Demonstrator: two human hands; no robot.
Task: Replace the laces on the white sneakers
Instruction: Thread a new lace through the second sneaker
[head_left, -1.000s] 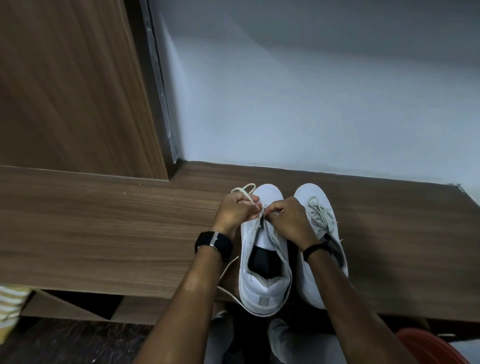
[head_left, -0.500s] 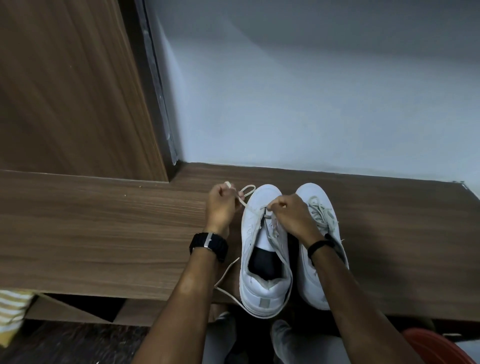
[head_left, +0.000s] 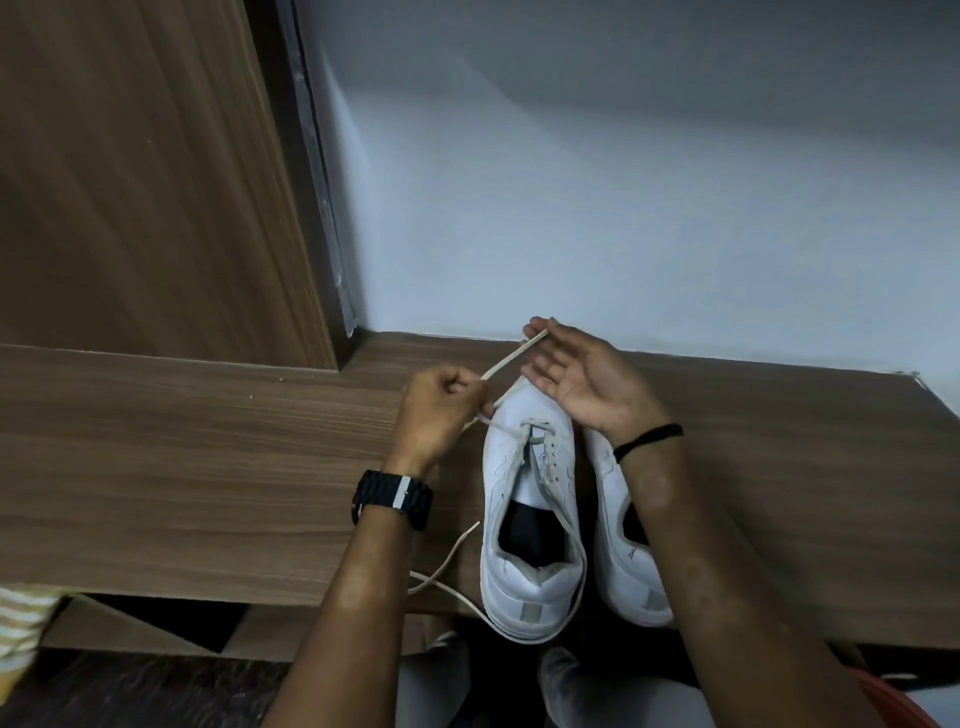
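Lace (head_left: 511, 357) of the left sneaker (head_left: 530, 519) is running between my hands: left fingers (head_left: 460, 387) pinching it, right fingers (head_left: 540, 358) spread, its end lying across them.

Your left hand (head_left: 441, 410) is curled into a loose fist, knuckles up, thumb and forefinger pinching shut at its right edge, wrist straight. Your right hand (head_left: 582, 384) lies just right of that pinch and a little beyond it, palm turned up, fingers nearly straight and spread toward the left. Both forearms reach forward from the bottom edge.
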